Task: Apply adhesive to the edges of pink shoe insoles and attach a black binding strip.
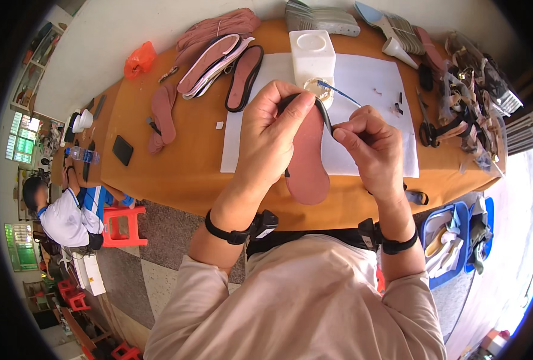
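Observation:
My left hand (265, 141) is closed around the toe end of a pink shoe insole (308, 171), its thumb on top. A black edging strip (324, 115) curves around that end of the insole. My right hand (371, 150) pinches the strip on the insole's right side between thumb and fingertips. Just beyond my hands, a blue-handled brush (340, 93) rests across an opening with pale, crusted stuff at the front of a white plastic container (313, 57). White paper (374, 129) lies under the container. Nearby lies another black-edged pink insole (244, 81).
Pink insole stacks (163, 117) and a phone (122, 150) lie left on the brown-covered table (188, 153). Scissors (424, 123) and a heap of straps (470, 114) are at right. Blue baskets (446, 240) stand below right. Another person (68, 216) sits at far left near a red stool (122, 227).

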Motion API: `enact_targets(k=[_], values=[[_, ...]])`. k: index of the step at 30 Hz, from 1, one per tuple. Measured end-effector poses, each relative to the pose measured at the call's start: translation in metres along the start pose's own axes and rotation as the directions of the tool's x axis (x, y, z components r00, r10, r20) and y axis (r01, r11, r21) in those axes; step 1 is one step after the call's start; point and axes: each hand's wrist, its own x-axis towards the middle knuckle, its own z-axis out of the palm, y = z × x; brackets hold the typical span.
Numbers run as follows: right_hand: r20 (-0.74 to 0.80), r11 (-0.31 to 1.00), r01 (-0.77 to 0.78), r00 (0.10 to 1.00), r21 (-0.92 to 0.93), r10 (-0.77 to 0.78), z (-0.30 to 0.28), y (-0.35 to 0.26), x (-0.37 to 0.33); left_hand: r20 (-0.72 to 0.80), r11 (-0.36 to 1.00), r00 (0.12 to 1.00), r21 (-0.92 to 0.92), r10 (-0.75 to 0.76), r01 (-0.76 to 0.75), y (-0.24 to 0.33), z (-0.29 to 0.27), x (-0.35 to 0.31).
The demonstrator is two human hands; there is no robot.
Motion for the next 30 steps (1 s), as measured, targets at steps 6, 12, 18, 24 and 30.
enact_targets(k=[6,12,18,24,30], values=[[-0.002,1.0,-0.005,1.0,-0.012,0.005,0.002,0.003,-0.003,-0.005,0.999,1.0,-0.04,-0.018,0.018,-0.003,0.002,-0.002],[0.005,1.0,-0.013,1.0,-0.025,0.013,0.004,0.003,-0.006,0.003,0.998,1.0,-0.061,-0.002,0.002,-0.006,0.005,-0.001],[0.013,0.998,-0.003,1.0,-0.063,0.004,0.006,0.001,-0.005,-0.014,0.999,1.0,-0.044,0.021,-0.022,-0.006,0.007,-0.002],[0.012,0.996,-0.017,1.0,-0.082,0.018,0.012,-0.007,-0.006,-0.027,0.999,0.998,-0.016,0.048,-0.049,-0.009,0.008,-0.003],[0.034,0.991,-0.009,0.999,-0.132,0.014,0.014,-0.009,0.0,0.099,0.999,0.995,0.049,-0.013,0.008,-0.005,0.008,-0.001]])
